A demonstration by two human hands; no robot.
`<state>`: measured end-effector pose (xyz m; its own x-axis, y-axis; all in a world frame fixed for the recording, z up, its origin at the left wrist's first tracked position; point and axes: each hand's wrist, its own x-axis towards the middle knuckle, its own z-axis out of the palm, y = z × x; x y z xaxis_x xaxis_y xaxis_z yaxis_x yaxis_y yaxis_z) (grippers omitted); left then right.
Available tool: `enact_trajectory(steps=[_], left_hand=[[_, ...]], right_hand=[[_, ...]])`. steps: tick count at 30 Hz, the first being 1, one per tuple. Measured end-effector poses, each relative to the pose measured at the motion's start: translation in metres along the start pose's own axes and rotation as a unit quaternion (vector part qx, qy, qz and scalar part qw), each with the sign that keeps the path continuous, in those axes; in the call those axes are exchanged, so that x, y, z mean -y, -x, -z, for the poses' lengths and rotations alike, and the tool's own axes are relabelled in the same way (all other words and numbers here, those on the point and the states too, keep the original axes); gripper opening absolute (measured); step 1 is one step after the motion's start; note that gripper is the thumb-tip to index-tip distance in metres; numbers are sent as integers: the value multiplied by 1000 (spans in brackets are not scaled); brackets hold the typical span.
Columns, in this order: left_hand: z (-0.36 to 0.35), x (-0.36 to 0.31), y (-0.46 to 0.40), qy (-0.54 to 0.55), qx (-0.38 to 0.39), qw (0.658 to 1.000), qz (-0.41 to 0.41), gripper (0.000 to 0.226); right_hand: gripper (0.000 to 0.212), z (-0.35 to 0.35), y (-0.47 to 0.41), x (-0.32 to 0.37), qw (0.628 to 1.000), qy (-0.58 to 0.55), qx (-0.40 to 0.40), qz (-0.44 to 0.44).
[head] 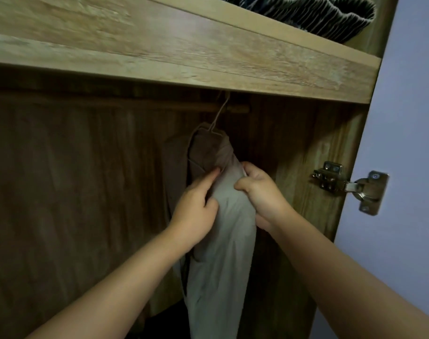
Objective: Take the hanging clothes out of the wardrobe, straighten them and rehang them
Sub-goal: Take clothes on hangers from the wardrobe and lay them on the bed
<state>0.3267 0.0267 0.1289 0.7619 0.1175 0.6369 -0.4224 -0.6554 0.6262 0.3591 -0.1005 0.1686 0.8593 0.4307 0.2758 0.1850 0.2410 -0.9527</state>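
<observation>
A pale grey-beige garment hangs on a thin hanger from the wardrobe rail, inside the dark wooden compartment. My left hand grips the garment's left side, with the index finger stretched up along the cloth. My right hand pinches the fabric at its right edge, just below the hanger's shoulder. Both arms reach in from the lower edge of the view. The garment's lower part runs out of view.
A wooden shelf spans the top, with a dark ribbed fabric bundle lying on it. The wardrobe's right side panel carries a metal hinge; the open door stands to the right. The back panel is dark wood.
</observation>
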Motion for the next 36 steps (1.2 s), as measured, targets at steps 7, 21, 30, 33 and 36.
enact_trajectory(steps=[7,21,30,33,36], left_hand=[[35,25,8,-9,-18,1000,7,34],[10,63,9,-142,156,974,-83,32],[-51,4,83,43,232,946,-221,54],[-71,-31,117,78,213,937,-267,58],[-84,-76,163,77,182,929,-313,65]], right_hand=[[34,-2,39,-11,999,17,-12,-26],[30,25,192,-19,992,56,-39,-102],[12,48,327,5,913,310,-210,-164],[24,47,382,12,861,385,-275,-189],[33,45,443,15,799,446,-336,-223]])
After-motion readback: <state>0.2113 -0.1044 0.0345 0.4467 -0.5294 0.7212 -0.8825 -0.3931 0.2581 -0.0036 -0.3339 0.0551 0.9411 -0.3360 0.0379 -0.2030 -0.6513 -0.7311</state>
